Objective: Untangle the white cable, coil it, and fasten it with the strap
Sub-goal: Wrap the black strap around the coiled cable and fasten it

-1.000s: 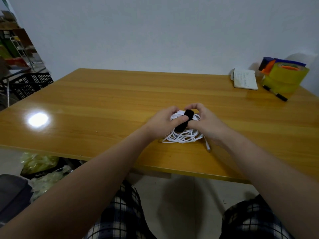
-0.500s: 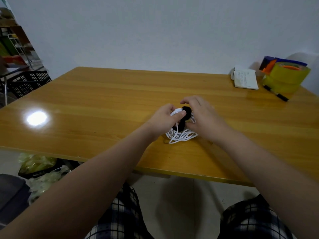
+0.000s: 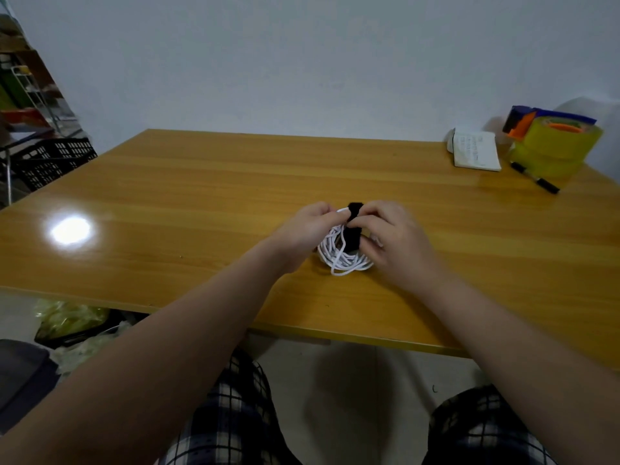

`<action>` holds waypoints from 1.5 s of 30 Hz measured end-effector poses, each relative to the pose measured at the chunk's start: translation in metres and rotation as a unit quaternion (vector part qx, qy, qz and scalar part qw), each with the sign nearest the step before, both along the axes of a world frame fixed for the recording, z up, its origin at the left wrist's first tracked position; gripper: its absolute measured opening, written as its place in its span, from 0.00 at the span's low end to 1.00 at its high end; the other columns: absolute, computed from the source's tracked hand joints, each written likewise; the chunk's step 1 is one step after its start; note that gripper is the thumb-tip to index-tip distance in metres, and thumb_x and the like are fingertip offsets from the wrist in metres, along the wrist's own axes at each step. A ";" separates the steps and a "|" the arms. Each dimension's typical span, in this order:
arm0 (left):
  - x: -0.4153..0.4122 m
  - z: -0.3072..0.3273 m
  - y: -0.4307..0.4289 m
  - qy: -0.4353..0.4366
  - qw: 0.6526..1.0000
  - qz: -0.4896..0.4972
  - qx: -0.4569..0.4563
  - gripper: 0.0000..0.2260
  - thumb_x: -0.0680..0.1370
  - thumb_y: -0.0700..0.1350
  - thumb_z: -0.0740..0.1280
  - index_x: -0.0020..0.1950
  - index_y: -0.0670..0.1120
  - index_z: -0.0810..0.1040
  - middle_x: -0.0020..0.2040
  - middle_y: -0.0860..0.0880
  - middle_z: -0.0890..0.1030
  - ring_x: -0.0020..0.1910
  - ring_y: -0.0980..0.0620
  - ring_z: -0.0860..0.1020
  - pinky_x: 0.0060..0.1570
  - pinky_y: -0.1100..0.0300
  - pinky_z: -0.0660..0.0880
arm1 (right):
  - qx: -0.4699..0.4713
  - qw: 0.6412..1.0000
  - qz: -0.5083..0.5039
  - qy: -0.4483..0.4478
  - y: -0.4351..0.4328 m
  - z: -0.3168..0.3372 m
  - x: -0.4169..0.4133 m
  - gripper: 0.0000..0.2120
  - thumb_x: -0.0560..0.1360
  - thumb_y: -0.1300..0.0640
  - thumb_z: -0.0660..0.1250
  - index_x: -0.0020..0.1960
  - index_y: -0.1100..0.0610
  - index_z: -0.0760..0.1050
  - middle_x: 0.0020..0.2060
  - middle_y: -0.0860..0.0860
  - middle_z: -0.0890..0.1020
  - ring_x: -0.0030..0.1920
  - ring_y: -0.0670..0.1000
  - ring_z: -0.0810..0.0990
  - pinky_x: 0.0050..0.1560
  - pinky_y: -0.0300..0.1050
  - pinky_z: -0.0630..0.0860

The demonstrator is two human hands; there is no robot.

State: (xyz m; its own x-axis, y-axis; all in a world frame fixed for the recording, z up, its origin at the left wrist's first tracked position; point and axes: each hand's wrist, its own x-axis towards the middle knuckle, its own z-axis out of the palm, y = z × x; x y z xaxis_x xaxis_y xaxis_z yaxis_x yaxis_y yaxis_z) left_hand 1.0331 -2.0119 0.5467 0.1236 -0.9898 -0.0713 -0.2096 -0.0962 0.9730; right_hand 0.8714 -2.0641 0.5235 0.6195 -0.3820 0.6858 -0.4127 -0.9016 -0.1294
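The white cable (image 3: 339, 260) lies as a small loose coil on the wooden table (image 3: 201, 203), near its front edge. A black strap (image 3: 353, 236) runs around the coil's far side, from the top down over the loops. My left hand (image 3: 303, 229) pinches the coil's upper left edge beside the strap. My right hand (image 3: 392, 239) holds the coil from the right, its fingertips pressed on the strap. One loop of cable sticks out at the front of the coil. The part of the coil under my right fingers is hidden.
At the table's back right stand a yellow tape dispenser (image 3: 553, 146), a white notepad (image 3: 474, 152) and a black marker (image 3: 535, 177). A black crate (image 3: 50, 162) stands on the floor to the left. Plastic bags (image 3: 70, 317) lie under the table's left front.
The coil has been turned and held tighter. My right fingers have shifted onto the strap, and the strap now lies longer over the loops. Both hands stay at the coil.
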 end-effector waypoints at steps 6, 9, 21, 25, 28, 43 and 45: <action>0.004 0.010 0.005 -0.090 0.995 -0.031 -0.005 0.10 0.80 0.47 0.62 0.54 0.41 0.74 0.45 0.42 0.81 0.41 0.47 0.78 0.41 0.54 0.71 | 0.109 0.992 0.011 -0.070 -0.001 0.002 0.003 0.13 0.72 0.66 0.60 0.51 0.61 0.81 0.48 0.53 0.81 0.50 0.49 0.76 0.50 0.40 0.72; 0.000 0.015 -0.005 -0.212 0.973 0.052 -0.077 0.09 0.80 0.45 0.60 0.55 0.41 0.74 0.43 0.44 0.81 0.37 0.48 0.76 0.33 0.60 0.68 | 0.251 0.951 0.025 -0.179 -0.001 0.011 0.005 0.12 0.73 0.66 0.62 0.51 0.56 0.81 0.45 0.50 0.82 0.45 0.38 0.77 0.45 0.33 0.71; 0.013 0.006 -0.014 -0.457 0.864 -0.013 -0.211 0.15 0.80 0.44 0.58 0.64 0.48 0.76 0.54 0.48 0.83 0.54 0.46 0.79 0.55 0.47 0.73 | 0.350 0.896 0.032 -0.272 0.008 0.060 0.005 0.08 0.77 0.66 0.61 0.49 0.62 0.79 0.37 0.48 0.80 0.34 0.35 0.78 0.38 0.27 0.71; -0.003 0.007 -0.004 -0.441 0.863 -0.065 -0.238 0.15 0.80 0.39 0.56 0.65 0.47 0.73 0.49 0.52 0.78 0.52 0.47 0.75 0.55 0.51 0.68 | 0.389 0.867 0.015 -0.312 -0.004 0.065 0.006 0.08 0.77 0.65 0.61 0.44 0.58 0.77 0.34 0.47 0.80 0.31 0.36 0.79 0.35 0.30 0.74; -0.009 0.004 -0.002 -0.400 0.877 -0.086 -0.251 0.14 0.81 0.42 0.52 0.64 0.47 0.72 0.52 0.50 0.78 0.53 0.46 0.76 0.56 0.45 0.72 | 0.398 0.859 0.014 -0.323 -0.004 0.067 0.009 0.07 0.77 0.65 0.62 0.43 0.59 0.77 0.34 0.47 0.80 0.31 0.37 0.79 0.36 0.31 0.74; -0.020 0.017 0.018 -0.278 0.944 -0.032 -0.177 0.19 0.78 0.51 0.65 0.67 0.52 0.65 0.60 0.49 0.79 0.58 0.45 0.76 0.51 0.57 0.70 | 0.581 0.730 -0.031 -0.359 -0.003 0.050 0.017 0.04 0.73 0.63 0.68 0.43 0.57 0.73 0.41 0.59 0.81 0.39 0.56 0.82 0.42 0.52 0.80; -0.018 0.016 0.019 -0.282 0.939 -0.047 -0.189 0.19 0.78 0.50 0.65 0.68 0.52 0.67 0.62 0.52 0.78 0.58 0.52 0.76 0.53 0.61 0.70 | 0.576 0.733 -0.027 -0.360 -0.003 0.047 0.016 0.05 0.73 0.63 0.68 0.44 0.56 0.72 0.39 0.58 0.80 0.36 0.55 0.81 0.39 0.51 0.79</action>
